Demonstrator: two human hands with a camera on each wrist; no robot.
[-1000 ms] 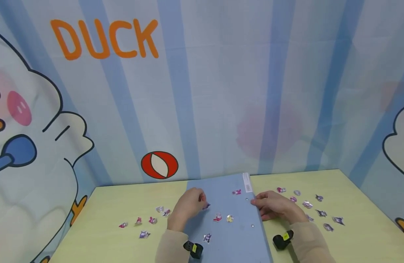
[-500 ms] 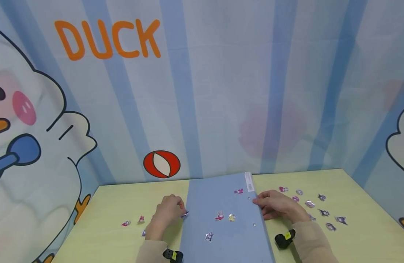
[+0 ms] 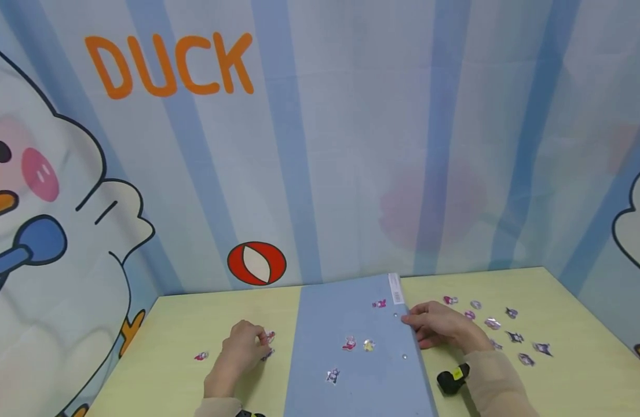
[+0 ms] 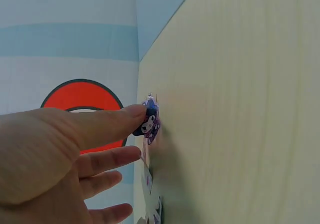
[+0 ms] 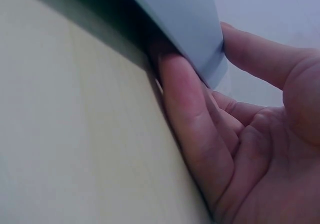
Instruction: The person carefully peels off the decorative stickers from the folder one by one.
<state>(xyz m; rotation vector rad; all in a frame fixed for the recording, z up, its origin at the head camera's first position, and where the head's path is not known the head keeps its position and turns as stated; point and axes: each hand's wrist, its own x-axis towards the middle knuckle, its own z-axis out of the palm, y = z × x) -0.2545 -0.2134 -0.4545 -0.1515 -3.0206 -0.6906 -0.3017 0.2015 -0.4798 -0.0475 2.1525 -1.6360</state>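
My left hand point(image 3: 241, 350) is over the table left of the blue folder point(image 3: 320, 315). In the left wrist view its thumb lies against a dark purple cartoon sticker point(image 4: 148, 125), pinching it; the index finger behind is mostly hidden. My right hand point(image 3: 439, 327) grips the folder's right edge, thumb on top. From the right wrist view, the fingers point(image 5: 187, 108) reach under the raised edge of the cover point(image 5: 192, 23). On the folder lie several small stickers, among them a pink one point(image 3: 348, 343), a yellow one point(image 3: 369, 345) and a purple one point(image 3: 332, 376).
More cutout stickers are scattered right of the folder, such as a purple one point(image 3: 542, 348). A red-pink sticker point(image 3: 201, 355) lies to the left, and another point(image 3: 270, 336) beside my left hand. A printed curtain point(image 3: 346, 145) stands behind the yellow table point(image 3: 142, 359).
My left hand has moved left and down off the folder to the table, carrying the purple sticker. My right hand stays at the folder's right edge.
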